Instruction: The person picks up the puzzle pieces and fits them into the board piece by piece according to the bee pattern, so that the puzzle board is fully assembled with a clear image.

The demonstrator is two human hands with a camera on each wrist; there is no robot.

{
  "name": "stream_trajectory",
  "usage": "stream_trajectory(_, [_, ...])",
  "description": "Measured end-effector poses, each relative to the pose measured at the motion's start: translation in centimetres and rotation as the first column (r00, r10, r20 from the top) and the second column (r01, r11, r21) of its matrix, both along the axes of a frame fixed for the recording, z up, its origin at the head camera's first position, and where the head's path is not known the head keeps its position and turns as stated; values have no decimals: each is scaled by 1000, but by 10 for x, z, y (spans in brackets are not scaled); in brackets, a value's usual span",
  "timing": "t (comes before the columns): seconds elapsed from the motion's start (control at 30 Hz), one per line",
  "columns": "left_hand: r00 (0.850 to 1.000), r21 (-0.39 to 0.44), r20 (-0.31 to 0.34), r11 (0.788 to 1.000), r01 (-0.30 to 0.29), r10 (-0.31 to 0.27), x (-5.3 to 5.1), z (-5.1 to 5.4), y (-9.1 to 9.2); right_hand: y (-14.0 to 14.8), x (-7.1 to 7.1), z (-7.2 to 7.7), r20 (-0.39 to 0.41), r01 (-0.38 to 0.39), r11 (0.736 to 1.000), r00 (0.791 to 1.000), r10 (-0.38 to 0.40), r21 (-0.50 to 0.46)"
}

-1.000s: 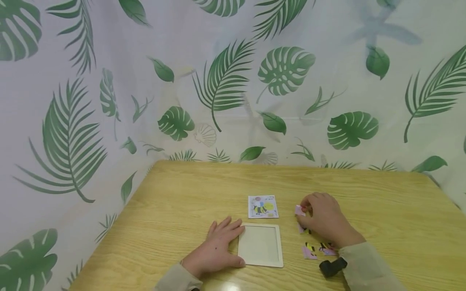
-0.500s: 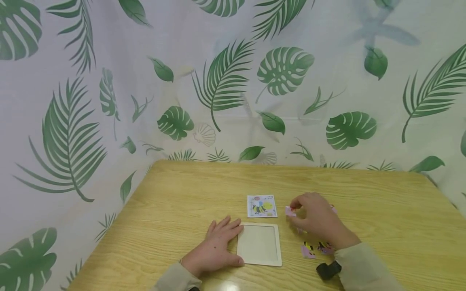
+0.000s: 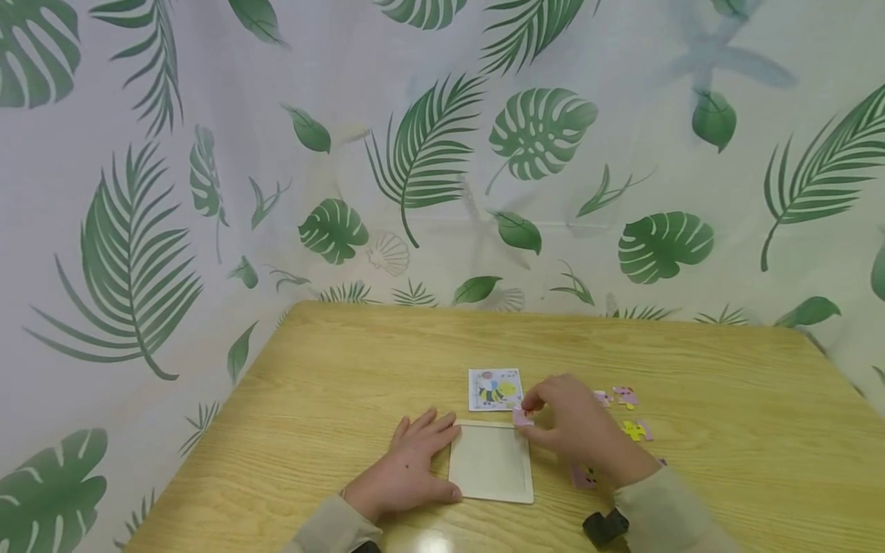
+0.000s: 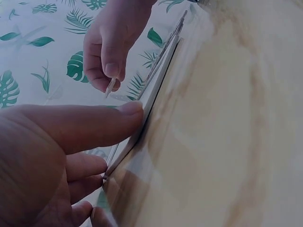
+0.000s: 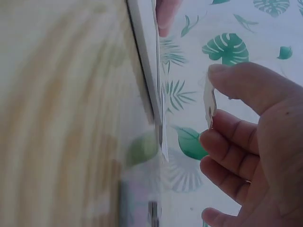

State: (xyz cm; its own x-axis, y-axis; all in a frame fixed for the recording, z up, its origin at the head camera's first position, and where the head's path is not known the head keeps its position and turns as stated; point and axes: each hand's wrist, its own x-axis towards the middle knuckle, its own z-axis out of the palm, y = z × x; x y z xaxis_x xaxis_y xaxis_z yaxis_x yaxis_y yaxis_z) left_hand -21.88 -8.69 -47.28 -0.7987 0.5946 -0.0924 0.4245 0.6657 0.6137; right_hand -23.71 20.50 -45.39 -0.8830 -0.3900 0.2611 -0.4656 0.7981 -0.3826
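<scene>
My right hand (image 3: 577,422) pinches a pink jigsaw piece (image 3: 522,417) between thumb and fingers, above the upper right corner of a pale square puzzle tray (image 3: 491,465). In the right wrist view the piece (image 5: 209,100) appears edge-on and apart from the tray. My left hand (image 3: 415,468) lies with spread fingers along the tray's left side, thumb and fingertips touching its edge. No pieces lie inside the tray. Just behind it is a square picture card (image 3: 494,390) of a yellow-and-black bee, its lower right corner close to my right fingers.
Several loose jigsaw pieces lie right of the tray, among them a pink one (image 3: 628,395), a yellow one (image 3: 636,430) and a partly hidden one (image 3: 584,478). A leaf-patterned cloth (image 3: 442,153) hangs behind the wooden table (image 3: 346,361).
My right hand has carried the pinched jigsaw piece left, from the loose pieces to the tray's upper right corner, uncovering pieces behind it. My left hand has stayed at the tray.
</scene>
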Motion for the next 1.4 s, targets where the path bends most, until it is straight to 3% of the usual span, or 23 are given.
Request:
stream_trajectory(0.37, [1000, -1, -22, 1000, 9, -9, 0, -1, 0, -26, 8, -3, 148, -9, 997, 989, 20, -72])
stream_trajectory(0.8, [999, -2, -41, 1000, 8, -8, -1, 0, -3, -55, 8, -9, 78, -19, 1000, 997, 21, -15])
stream_trajectory(1.2, [999, 24, -40, 1000, 16, -15, 0, -1, -2, -75, 3, -21, 85, 24, 997, 996, -30, 72])
stream_trajectory(1.4, [999, 15, -45, 1000, 25, -24, 0, -1, 1, -76, 8, -18, 79, 56, 994, 995, -64, 92])
